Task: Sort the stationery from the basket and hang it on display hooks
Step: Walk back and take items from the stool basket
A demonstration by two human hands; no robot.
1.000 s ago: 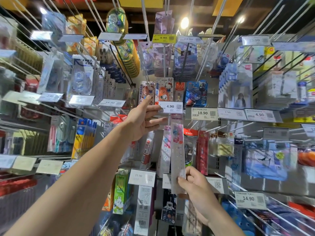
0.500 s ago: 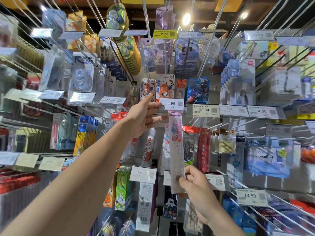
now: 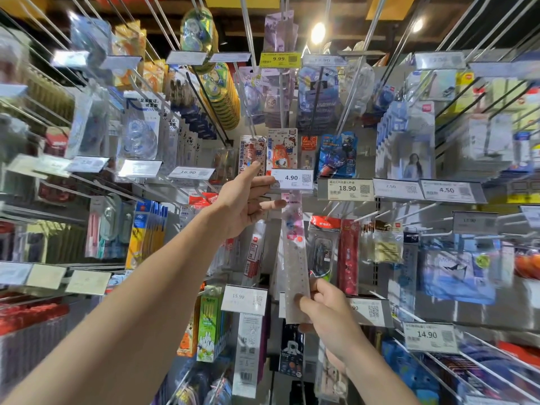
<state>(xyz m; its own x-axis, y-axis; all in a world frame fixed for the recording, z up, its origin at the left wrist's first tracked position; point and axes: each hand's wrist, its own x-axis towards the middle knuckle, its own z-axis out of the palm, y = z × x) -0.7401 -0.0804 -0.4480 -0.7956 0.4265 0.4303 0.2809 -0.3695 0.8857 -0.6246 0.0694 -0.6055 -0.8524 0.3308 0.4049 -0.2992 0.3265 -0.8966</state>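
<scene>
- White plastic price tag at centre (image 3: 291,179): "4.90".
- White price tag just right of it (image 3: 346,189): "18.90".
- Farther-right white price tag (image 3: 447,190): "4.50".
- Yellow price tag up top (image 3: 279,59): "9.99".
- Lower-right white price tag (image 3: 428,335): "14.90".
- Left white price tag (image 3: 188,172): "16.90".

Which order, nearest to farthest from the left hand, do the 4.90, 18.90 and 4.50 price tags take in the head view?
1. 4.90 tag, beside the left hand.
2. 18.90 tag, next rightward.
3. 4.50 tag, farthest right.

Ruler (image 3: 295,258): top end hidden behind 4.90 price tag (image 3: 292,179). Left-side packets (image 3: 87,133): blurred, print unreadable. Lower tag (image 3: 369,312): price part-covered by right hand (image 3: 330,314).
</scene>
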